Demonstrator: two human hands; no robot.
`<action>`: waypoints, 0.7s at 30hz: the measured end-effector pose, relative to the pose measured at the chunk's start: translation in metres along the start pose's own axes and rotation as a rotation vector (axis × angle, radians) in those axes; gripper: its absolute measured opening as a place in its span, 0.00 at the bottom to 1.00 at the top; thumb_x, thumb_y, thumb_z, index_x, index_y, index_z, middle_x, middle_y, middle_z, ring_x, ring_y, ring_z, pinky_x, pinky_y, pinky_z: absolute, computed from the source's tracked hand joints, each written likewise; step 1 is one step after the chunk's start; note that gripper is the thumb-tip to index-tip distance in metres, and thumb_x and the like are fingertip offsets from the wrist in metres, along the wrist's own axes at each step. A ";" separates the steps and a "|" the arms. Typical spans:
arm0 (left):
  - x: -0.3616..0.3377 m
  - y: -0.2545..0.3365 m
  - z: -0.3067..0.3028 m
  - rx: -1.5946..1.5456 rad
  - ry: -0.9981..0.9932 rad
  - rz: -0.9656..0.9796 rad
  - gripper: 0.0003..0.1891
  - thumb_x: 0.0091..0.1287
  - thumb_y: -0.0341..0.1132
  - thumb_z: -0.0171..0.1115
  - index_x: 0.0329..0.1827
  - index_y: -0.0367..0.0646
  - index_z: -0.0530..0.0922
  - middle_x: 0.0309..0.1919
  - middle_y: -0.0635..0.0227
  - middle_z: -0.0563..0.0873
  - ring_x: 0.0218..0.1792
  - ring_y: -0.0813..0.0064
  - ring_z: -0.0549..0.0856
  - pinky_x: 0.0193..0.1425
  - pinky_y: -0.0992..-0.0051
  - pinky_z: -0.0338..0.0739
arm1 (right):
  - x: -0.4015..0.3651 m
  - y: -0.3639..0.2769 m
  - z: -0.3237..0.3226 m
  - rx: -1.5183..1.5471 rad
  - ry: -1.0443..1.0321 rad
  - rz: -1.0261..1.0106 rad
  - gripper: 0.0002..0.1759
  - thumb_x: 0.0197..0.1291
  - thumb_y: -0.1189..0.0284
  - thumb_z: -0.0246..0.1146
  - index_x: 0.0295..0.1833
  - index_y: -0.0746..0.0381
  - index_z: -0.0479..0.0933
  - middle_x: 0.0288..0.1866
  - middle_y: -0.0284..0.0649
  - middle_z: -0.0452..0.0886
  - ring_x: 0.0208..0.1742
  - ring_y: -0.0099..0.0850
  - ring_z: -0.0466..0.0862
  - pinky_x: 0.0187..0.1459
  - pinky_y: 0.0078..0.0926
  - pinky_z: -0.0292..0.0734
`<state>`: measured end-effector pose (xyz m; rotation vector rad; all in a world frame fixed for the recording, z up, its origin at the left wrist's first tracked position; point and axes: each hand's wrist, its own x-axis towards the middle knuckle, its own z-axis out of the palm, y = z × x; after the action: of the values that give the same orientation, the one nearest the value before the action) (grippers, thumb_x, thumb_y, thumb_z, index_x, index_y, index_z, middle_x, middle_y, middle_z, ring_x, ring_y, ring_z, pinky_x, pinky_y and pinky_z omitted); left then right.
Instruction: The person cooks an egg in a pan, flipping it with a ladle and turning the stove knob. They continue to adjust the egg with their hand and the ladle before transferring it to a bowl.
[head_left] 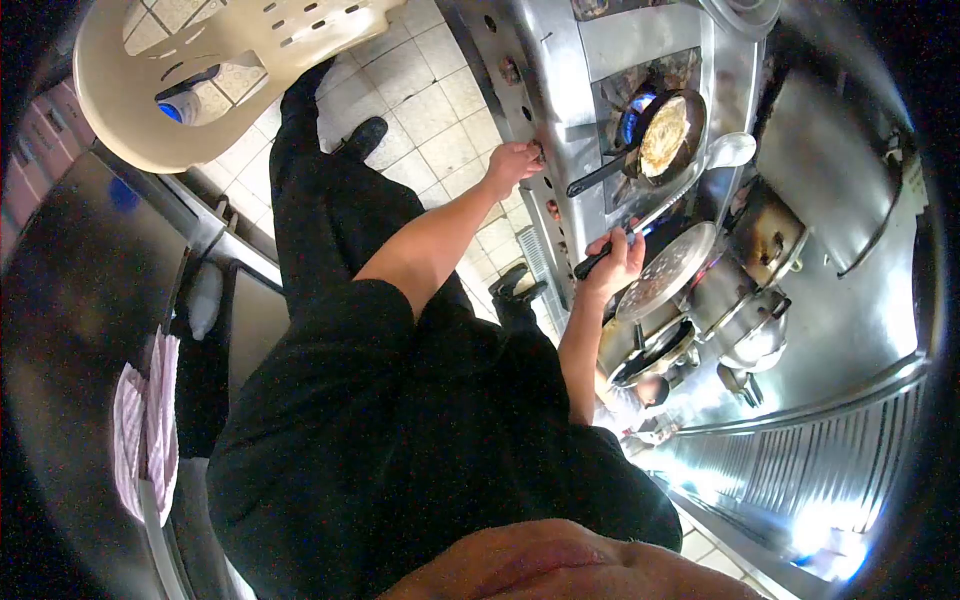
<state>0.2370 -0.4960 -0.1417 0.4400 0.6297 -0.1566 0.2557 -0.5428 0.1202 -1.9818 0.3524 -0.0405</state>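
Note:
My left hand [515, 166] reaches to the stove's front panel, its fingers closed around a control knob [538, 152]. In my right hand [617, 262] is the black grip of a long-handled metal spoon [731, 150]. Its shaft slants past the frying pan, and the shiny bowl lies just beyond the pan's rim. The small dark frying pan [692, 150] sits over a lit burner, its handle pointing toward me. Inside it lies a flat, round, golden-yellow piece of food [664, 138]. Blue flame [634, 118] shows at the pan's edge.
A round perforated metal skimmer [672, 268] lies beside my right hand. Metal pots [755, 330] and more pans [655, 355] stand farther along the stove. Another person [625, 405] is in the background. A beige plastic chair [130, 110] and a striped cloth [145, 430] are behind me.

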 end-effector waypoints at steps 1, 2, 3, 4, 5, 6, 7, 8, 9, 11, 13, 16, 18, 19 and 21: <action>-0.006 0.011 0.002 -0.027 0.004 -0.009 0.14 0.70 0.37 0.62 0.49 0.35 0.79 0.41 0.60 0.86 0.42 0.67 0.88 0.49 0.67 0.81 | 0.000 -0.001 0.001 0.004 0.003 -0.003 0.17 0.60 0.81 0.57 0.56 0.69 0.72 0.16 0.34 0.73 0.14 0.22 0.70 0.18 0.19 0.63; -0.011 0.022 0.005 -0.123 0.024 -0.082 0.13 0.70 0.37 0.62 0.49 0.35 0.79 0.41 0.59 0.86 0.42 0.66 0.88 0.50 0.67 0.81 | 0.000 -0.002 0.002 -0.004 0.006 -0.001 0.17 0.60 0.81 0.57 0.56 0.69 0.72 0.16 0.34 0.73 0.14 0.22 0.70 0.18 0.19 0.63; -0.013 0.027 0.007 -0.218 0.044 -0.155 0.13 0.70 0.37 0.62 0.48 0.35 0.80 0.41 0.59 0.86 0.42 0.66 0.88 0.50 0.66 0.81 | 0.001 -0.003 0.003 -0.011 0.009 0.000 0.17 0.60 0.81 0.57 0.56 0.69 0.72 0.16 0.34 0.73 0.14 0.22 0.70 0.18 0.19 0.63; -0.012 0.029 0.007 -0.198 0.049 -0.167 0.13 0.70 0.37 0.62 0.47 0.35 0.80 0.41 0.59 0.87 0.42 0.65 0.88 0.50 0.66 0.81 | 0.001 -0.003 0.003 -0.018 0.012 0.002 0.17 0.60 0.81 0.58 0.56 0.69 0.72 0.16 0.34 0.73 0.14 0.22 0.70 0.18 0.19 0.63; -0.012 0.033 0.009 -0.179 0.055 -0.179 0.13 0.70 0.38 0.62 0.46 0.35 0.80 0.41 0.59 0.87 0.42 0.64 0.88 0.51 0.65 0.81 | 0.001 -0.003 0.003 -0.017 0.002 -0.001 0.17 0.60 0.81 0.58 0.56 0.69 0.72 0.16 0.34 0.73 0.14 0.22 0.70 0.18 0.18 0.63; -0.012 0.037 0.010 -0.159 0.060 -0.191 0.12 0.71 0.38 0.62 0.45 0.35 0.80 0.41 0.58 0.87 0.42 0.64 0.88 0.51 0.65 0.81 | 0.001 -0.002 0.002 -0.016 -0.009 -0.004 0.17 0.60 0.80 0.58 0.56 0.69 0.72 0.16 0.34 0.73 0.14 0.22 0.70 0.18 0.18 0.63; -0.014 0.040 0.011 -0.125 0.051 -0.196 0.15 0.70 0.39 0.62 0.48 0.33 0.79 0.44 0.57 0.86 0.44 0.63 0.88 0.52 0.63 0.81 | 0.002 -0.001 0.001 -0.015 -0.020 -0.007 0.18 0.60 0.80 0.59 0.56 0.69 0.72 0.16 0.34 0.73 0.14 0.22 0.70 0.18 0.18 0.63; -0.016 0.043 0.010 -0.091 0.043 -0.202 0.17 0.70 0.40 0.63 0.51 0.32 0.78 0.46 0.56 0.85 0.45 0.61 0.87 0.53 0.61 0.81 | 0.001 -0.001 0.001 -0.010 -0.015 -0.005 0.18 0.60 0.80 0.59 0.57 0.69 0.72 0.16 0.34 0.73 0.14 0.22 0.70 0.18 0.18 0.62; -0.017 0.043 0.009 -0.057 0.035 -0.208 0.20 0.70 0.40 0.63 0.55 0.30 0.77 0.49 0.55 0.84 0.47 0.60 0.87 0.55 0.60 0.80 | 0.001 -0.001 0.001 -0.005 -0.010 -0.003 0.18 0.60 0.80 0.59 0.57 0.69 0.72 0.17 0.34 0.73 0.14 0.22 0.70 0.18 0.18 0.62; -0.016 0.043 0.010 -0.048 0.039 -0.206 0.21 0.71 0.42 0.63 0.55 0.30 0.77 0.47 0.56 0.85 0.47 0.61 0.87 0.55 0.60 0.80 | 0.001 0.000 0.001 -0.001 -0.008 0.001 0.19 0.60 0.80 0.59 0.57 0.69 0.71 0.17 0.34 0.73 0.14 0.22 0.70 0.18 0.18 0.62; -0.015 0.044 0.010 -0.042 0.039 -0.215 0.22 0.71 0.43 0.63 0.55 0.31 0.78 0.46 0.56 0.85 0.47 0.61 0.87 0.55 0.61 0.80 | 0.002 0.002 0.000 -0.002 -0.016 0.003 0.19 0.60 0.80 0.59 0.58 0.69 0.71 0.17 0.34 0.73 0.14 0.22 0.70 0.18 0.18 0.62; -0.011 0.040 0.008 -0.048 0.021 -0.233 0.21 0.71 0.43 0.63 0.55 0.31 0.78 0.47 0.56 0.85 0.48 0.62 0.87 0.55 0.62 0.80 | 0.001 0.001 0.003 -0.010 -0.010 0.011 0.18 0.60 0.80 0.59 0.57 0.70 0.71 0.17 0.34 0.73 0.14 0.22 0.70 0.17 0.18 0.63; -0.009 0.038 0.006 -0.064 -0.008 -0.233 0.21 0.71 0.42 0.63 0.55 0.31 0.78 0.47 0.57 0.85 0.48 0.63 0.86 0.56 0.62 0.80 | 0.001 0.001 0.004 -0.003 -0.007 0.012 0.17 0.60 0.80 0.59 0.56 0.70 0.71 0.17 0.34 0.73 0.14 0.22 0.70 0.17 0.19 0.63; -0.010 0.039 0.006 -0.070 -0.007 -0.220 0.20 0.71 0.42 0.62 0.55 0.32 0.78 0.47 0.57 0.85 0.48 0.63 0.87 0.56 0.63 0.80 | 0.001 0.001 0.005 0.001 -0.005 0.011 0.17 0.61 0.80 0.59 0.55 0.70 0.72 0.17 0.34 0.73 0.14 0.22 0.70 0.17 0.19 0.63; -0.015 0.042 0.006 -0.076 -0.007 -0.194 0.19 0.71 0.41 0.62 0.55 0.33 0.78 0.47 0.57 0.85 0.47 0.63 0.87 0.56 0.64 0.80 | 0.002 0.002 0.005 0.018 -0.020 -0.010 0.15 0.61 0.79 0.59 0.54 0.70 0.72 0.17 0.34 0.73 0.14 0.21 0.70 0.17 0.19 0.63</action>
<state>0.2396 -0.4611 -0.1141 0.3048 0.6685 -0.3172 0.2575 -0.5395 0.1158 -1.9647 0.3281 -0.0298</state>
